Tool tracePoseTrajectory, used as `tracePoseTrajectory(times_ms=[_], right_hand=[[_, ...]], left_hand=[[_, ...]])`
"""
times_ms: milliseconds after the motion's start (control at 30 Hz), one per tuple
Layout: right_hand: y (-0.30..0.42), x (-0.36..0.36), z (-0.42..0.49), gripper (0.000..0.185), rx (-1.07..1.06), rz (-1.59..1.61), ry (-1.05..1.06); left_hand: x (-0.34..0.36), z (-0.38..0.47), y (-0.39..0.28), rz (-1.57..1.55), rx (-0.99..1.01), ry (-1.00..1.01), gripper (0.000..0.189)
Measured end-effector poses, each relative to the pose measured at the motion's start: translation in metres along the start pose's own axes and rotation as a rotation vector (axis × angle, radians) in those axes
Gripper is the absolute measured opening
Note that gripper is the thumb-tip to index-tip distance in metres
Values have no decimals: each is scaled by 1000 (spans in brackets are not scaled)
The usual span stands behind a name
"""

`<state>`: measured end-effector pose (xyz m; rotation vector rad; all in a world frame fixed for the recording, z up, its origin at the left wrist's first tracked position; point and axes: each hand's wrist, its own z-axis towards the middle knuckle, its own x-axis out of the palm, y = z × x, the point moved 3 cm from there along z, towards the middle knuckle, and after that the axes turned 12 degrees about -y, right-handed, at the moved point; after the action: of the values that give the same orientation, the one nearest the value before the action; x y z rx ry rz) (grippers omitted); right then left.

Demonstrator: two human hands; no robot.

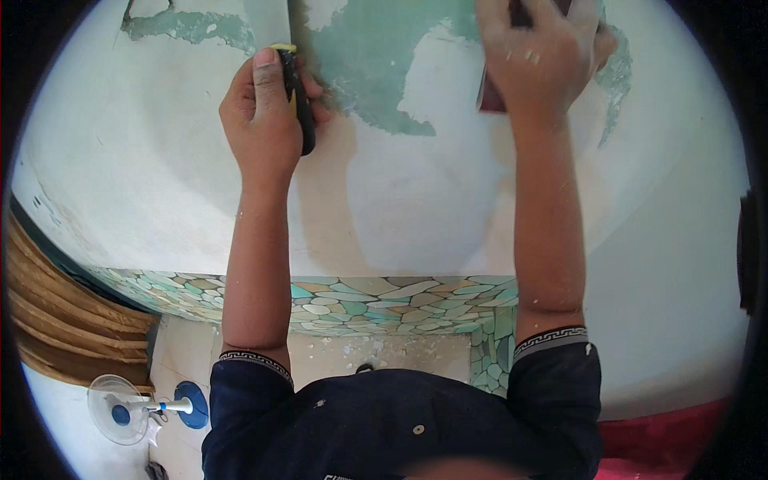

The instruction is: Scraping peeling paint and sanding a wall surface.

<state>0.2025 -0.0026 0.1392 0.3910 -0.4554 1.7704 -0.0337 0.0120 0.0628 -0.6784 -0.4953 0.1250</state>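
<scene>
My left hand (261, 114) grips the black and yellow handle (305, 123) of a scraper, thumb on top. Its wide blade (270, 24) points up along the wall and runs out of the upper edge of view. Higher on the right, my right hand (534, 66) is slightly blurred and holds a dark reddish-brown sheet, apparently sandpaper (492, 96), against the wall; the fingers hide most of it. Between my hands the white wall (414, 204) has a ragged green patch (372, 72) where the white coat is off.
Below the white surface runs a band of stone-patterned tile (372, 300). Pale flakes lie on the floor (414, 351). At lower left stand a blue and white pedestal fan (191, 405) and a brown curtain (72, 312). Something red (666, 441) lies at lower right.
</scene>
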Motion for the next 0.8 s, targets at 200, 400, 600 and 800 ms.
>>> tracePoseTrajectory(times_ms=[200,400,600,800], right_hand=[[-15,-24,-54,46,-33,35,72],[0,-39,-39,47,19,74,178],[-13,9,9,42,-13,23,-57],[-29,22,39,41,4,-18,-179]], left_hand=[[-4,-1,3,17,-10,-47,43],[-5,-2,2,124,23,-58,44],[-2,1,2,79,41,-26,43],[8,-1,1,51,-10,38,43]])
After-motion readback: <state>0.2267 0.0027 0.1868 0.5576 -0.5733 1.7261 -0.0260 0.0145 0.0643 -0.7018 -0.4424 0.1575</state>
